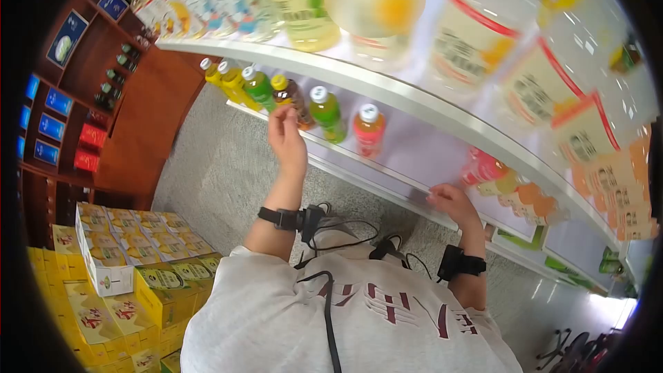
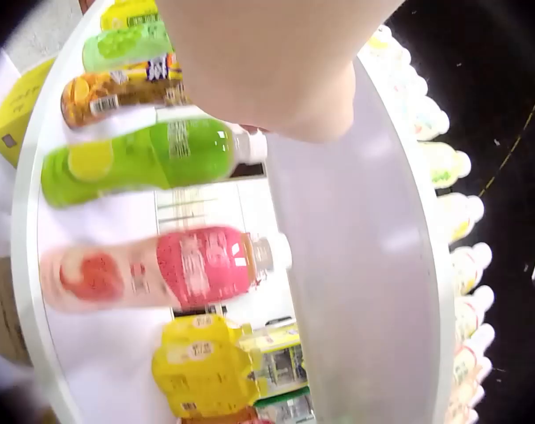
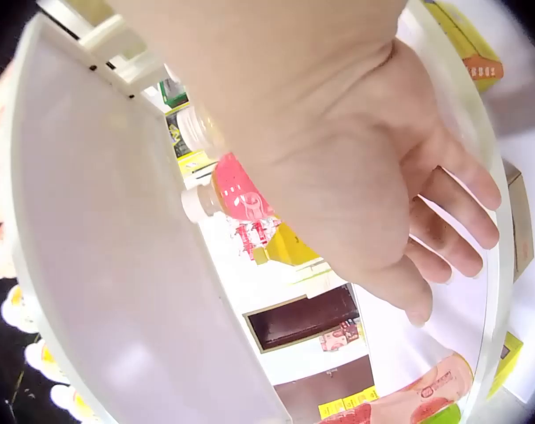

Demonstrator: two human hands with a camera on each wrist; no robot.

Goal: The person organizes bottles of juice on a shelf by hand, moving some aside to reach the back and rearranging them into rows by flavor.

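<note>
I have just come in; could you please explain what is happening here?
A person is at a shelf of bottled drinks. The left grip is at the brown bottle; whether it holds it, I cannot tell. The right grip is empty, its fingers relaxed. A green bottle and a pink bottle stand upright beside the brown one.

Green bottle (image 2: 135,163), pink bottle (image 2: 162,269), white shelf (image 2: 100,353)

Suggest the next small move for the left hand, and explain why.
Perhaps close the left hand lightly round the brown bottle: in the head view it overlaps that bottle, though a firm grip cannot be made out. The right hand holds nothing.
</note>
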